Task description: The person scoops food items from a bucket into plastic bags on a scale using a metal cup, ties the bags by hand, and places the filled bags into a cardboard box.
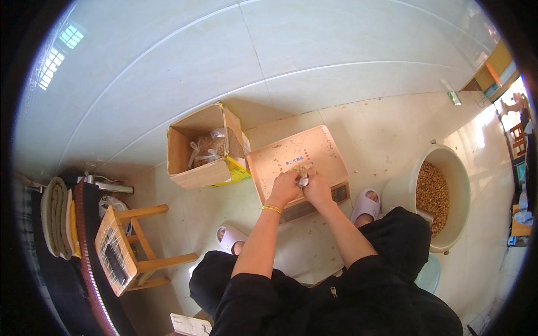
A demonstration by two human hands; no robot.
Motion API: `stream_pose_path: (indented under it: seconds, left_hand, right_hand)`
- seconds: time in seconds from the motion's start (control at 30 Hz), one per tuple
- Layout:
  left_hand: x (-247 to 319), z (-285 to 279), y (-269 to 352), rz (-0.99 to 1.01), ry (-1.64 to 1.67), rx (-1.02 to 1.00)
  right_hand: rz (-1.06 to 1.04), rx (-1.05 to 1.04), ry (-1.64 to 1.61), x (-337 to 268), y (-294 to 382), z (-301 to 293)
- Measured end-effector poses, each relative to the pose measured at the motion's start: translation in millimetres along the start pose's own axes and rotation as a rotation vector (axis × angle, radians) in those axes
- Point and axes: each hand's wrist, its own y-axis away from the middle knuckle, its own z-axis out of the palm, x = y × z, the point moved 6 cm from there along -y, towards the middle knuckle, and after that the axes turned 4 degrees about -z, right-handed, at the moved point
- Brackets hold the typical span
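Both of my hands meet over the orange pan of a weighing scale point(277, 147). My left hand point(286, 187) and my right hand point(317, 187) pinch the gathered neck of a clear plastic bag point(304, 181) between them. Pale brown pieces show in the bag just beyond my fingers, though the hands hide much of it. The scale's display panel point(339, 192) is at its near right side. Left of the scale, an open cardboard box point(176, 147) holds several knotted clear bags with brown contents. To the right, brown nut-like pieces point(432, 197) lie in a large pale bucket point(461, 185).
A wooden stool point(147, 265) lies on its side at the left, near folded cloths point(56, 218). A tiled wall point(201, 54) runs behind the box and scale. A light blue basin point(429, 275) sits below the bucket. Small crumbs dot the tiled floor point(370, 130).
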Motion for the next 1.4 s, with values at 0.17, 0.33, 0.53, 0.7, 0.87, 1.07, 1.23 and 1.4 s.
stream_pose_path:
  seconds: [0.17, 0.33, 0.53, 0.7, 0.87, 1.07, 1.23, 1.4]
  left_hand:
    - [-5, 4, 0, -0.034, 0.208, -0.054]
    - [-15, 2, 4, -0.061, 0.333, -0.002]
    - [-19, 5, 1, -0.072, 0.318, -0.029]
    - [-20, 3, 2, -0.081, 0.319, 0.012]
    - [-16, 1, 2, -0.063, 0.292, 0.095]
    - [-13, -5, 7, -0.103, 0.169, 0.246]
    - [-28, -9, 10, -0.171, 0.084, 0.389]
    - [-29, -9, 2, -0.162, 0.113, 0.311]
  right_hand:
    - [-0.165, 0.198, -0.056, 3, 7, -7]
    - [-0.143, 0.16, -0.233, 1, 7, -3]
    - [-0.138, 0.128, -0.226, 8, 4, 0]
    - [-0.162, 0.097, -0.249, 10, 3, 2]
    - [-0.103, 0.077, -0.255, 17, 3, 5]
    - [-0.012, -0.031, -0.093, 8, 6, 0]
    - [-0.061, -0.033, -0.048, 1, 11, 1]
    - [-0.028, 0.065, -0.141, 16, 11, 1]
